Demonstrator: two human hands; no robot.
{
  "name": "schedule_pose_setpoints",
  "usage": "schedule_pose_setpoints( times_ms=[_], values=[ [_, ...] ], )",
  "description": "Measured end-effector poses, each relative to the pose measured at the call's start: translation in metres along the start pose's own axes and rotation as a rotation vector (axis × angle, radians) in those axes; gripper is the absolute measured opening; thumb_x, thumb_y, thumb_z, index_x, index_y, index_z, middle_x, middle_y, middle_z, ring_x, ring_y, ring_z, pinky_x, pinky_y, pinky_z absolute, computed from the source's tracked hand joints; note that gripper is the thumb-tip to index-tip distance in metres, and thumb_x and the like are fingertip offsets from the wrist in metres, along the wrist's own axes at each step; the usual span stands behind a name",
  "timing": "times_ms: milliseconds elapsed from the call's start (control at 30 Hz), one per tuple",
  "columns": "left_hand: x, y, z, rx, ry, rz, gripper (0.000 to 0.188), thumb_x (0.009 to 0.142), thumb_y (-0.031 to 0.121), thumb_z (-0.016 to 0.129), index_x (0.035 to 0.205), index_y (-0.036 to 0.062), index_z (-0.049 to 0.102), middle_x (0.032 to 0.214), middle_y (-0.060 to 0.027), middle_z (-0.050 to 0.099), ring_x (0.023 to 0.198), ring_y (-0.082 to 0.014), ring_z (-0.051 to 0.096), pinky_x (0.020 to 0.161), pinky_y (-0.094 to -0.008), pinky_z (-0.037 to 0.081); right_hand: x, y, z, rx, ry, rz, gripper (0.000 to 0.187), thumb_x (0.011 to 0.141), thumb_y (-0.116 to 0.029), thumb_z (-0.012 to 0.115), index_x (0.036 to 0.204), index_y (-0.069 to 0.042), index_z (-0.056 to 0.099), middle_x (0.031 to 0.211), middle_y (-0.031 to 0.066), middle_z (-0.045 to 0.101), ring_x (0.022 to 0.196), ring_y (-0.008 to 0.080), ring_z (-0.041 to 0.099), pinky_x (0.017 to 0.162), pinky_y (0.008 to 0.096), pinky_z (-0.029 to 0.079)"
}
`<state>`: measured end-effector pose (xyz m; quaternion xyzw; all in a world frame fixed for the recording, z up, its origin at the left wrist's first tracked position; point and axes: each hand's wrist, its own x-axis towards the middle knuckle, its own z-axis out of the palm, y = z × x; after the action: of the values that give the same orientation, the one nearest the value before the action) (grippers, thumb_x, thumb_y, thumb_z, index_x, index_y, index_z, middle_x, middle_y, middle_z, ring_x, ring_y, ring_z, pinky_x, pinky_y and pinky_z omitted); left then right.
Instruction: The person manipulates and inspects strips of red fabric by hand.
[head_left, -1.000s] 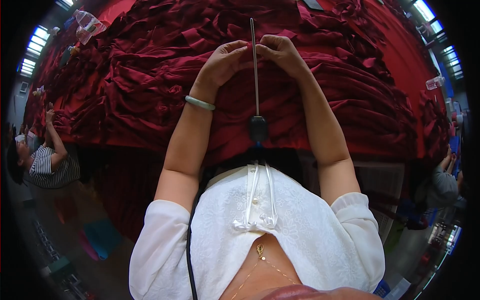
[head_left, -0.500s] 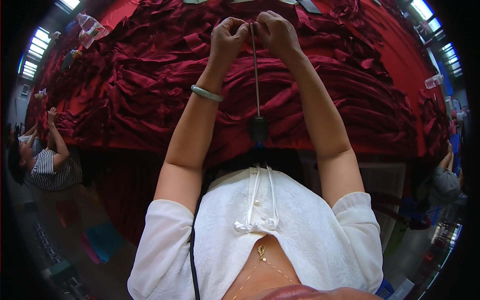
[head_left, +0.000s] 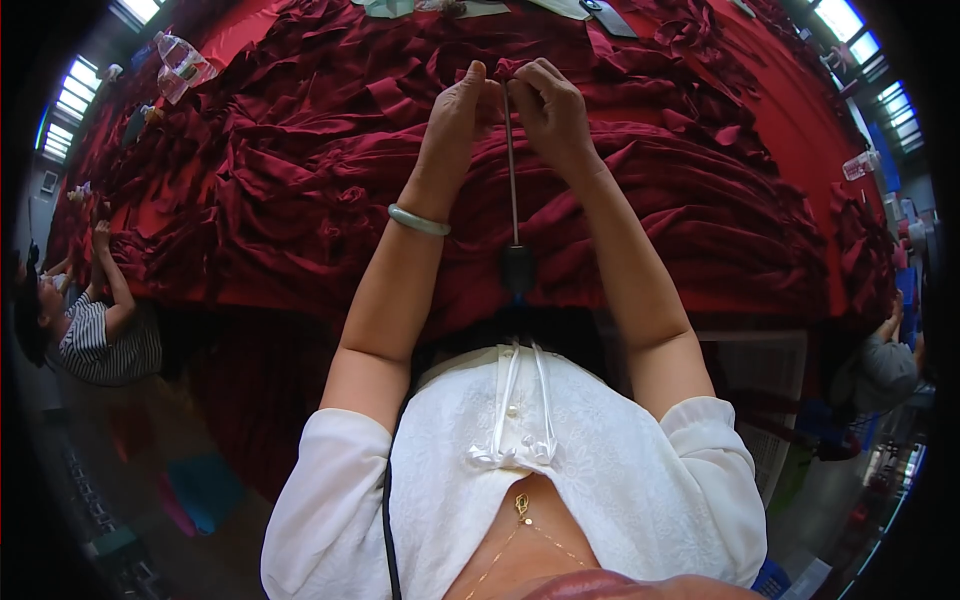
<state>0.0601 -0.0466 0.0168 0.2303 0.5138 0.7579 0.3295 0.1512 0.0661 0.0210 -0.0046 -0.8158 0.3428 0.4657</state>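
The table [head_left: 788,135] spans the upper field and has a bright red surface. A pile of dark red cloth [head_left: 330,170] covers most of it in loose folds. At the far left, beside the table edge, is a co-worker [head_left: 110,345] in a striped top, arms raised.

A thin metal rod [head_left: 512,175] points away from the wearer's body, between the two forearms. Its near end enters a black handle [head_left: 517,268] close to the front edge of the table. A clear bottle [head_left: 182,68] lies tilted at the upper left, on the table.

The left hand [head_left: 460,125] is partly curled, thumb extended, beside the far end of the rod; whether it grips anything cannot be told. The right hand [head_left: 555,110] is bent, its fingers drawn together at the rod tip. A pale green bracelet [head_left: 420,220] encircles the left wrist. A small piece of red fabric [head_left: 506,68] sits at the rod tip, pinched by the right fingertips.
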Motion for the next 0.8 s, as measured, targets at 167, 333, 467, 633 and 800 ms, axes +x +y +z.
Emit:
schedule_pose_setpoints(
  times_ms=[167, 333, 467, 633, 800],
  values=[
    [0.016, 0.003, -0.001, -0.324, -0.17, 0.044, 0.014, 0.092, 0.019, 0.06, 0.089, 0.0054, 0.061, 0.076, 0.0, 0.061, 0.066, -0.0075, 0.056, 0.057, -0.0178, 0.043, 0.017, 0.008, -0.012, 0.233, -0.203, 0.219, 0.034, 0.092, -0.027, 0.055, 0.071, -0.001, 0.054, 0.062, 0.0056, 0.049, 0.057, 0.0168, 0.048, 0.054, 0.0307, 0.04],
    [0.002, -0.01, 0.007, -0.259, -0.101, 0.098, 0.011, 0.092, 0.017, 0.059, 0.086, 0.0068, 0.059, 0.075, 0.001, 0.059, 0.065, -0.0051, 0.054, 0.057, -0.0172, 0.043, 0.037, 0.035, 0.016, 0.218, -0.276, 0.502, 0.062, 0.095, -0.052, 0.044, 0.06, -0.001, 0.049, 0.052, -0.0019, 0.038, 0.053, 0.0081, 0.033, 0.049, 0.0299, 0.032],
    [0.005, -0.015, -0.015, -0.204, -0.14, 0.04, 0.013, 0.092, 0.02, 0.059, 0.089, 0.007, 0.059, 0.075, 0.0, 0.059, 0.065, -0.0076, 0.055, 0.058, -0.0198, 0.045, 0.018, 0.006, 0.033, -0.265, 0.014, 0.34, 0.05, 0.097, -0.039, 0.041, 0.07, 0.0, 0.057, 0.062, 0.0169, 0.06, 0.06, 0.0328, 0.059, 0.057, 0.0398, 0.044],
    [0.038, 0.005, -0.002, -0.465, -0.159, -0.117, 0.02, 0.093, 0.027, 0.058, 0.092, 0.0069, 0.058, 0.075, -0.0028, 0.06, 0.065, -0.0133, 0.057, 0.055, -0.027, 0.048, -0.024, -0.04, 0.024, -0.388, -0.033, 0.4, 0.045, 0.097, -0.034, 0.04, 0.076, 0.001, 0.06, 0.073, 0.025, 0.06, 0.074, 0.0442, 0.059, 0.064, 0.0472, 0.044],
    [0.037, 0.012, 0.014, -0.269, -0.15, -0.041, 0.018, 0.096, 0.022, 0.051, 0.091, 0.0055, 0.057, 0.07, -0.0027, 0.058, 0.055, -0.0117, 0.054, 0.047, -0.0257, 0.044, -0.046, -0.02, 0.01, 0.0, -0.155, 0.561, 0.058, 0.097, -0.048, 0.033, 0.074, -0.003, 0.061, 0.06, 0.0154, 0.058, 0.062, 0.0326, 0.06, 0.061, 0.0416, 0.045]
  ],
)
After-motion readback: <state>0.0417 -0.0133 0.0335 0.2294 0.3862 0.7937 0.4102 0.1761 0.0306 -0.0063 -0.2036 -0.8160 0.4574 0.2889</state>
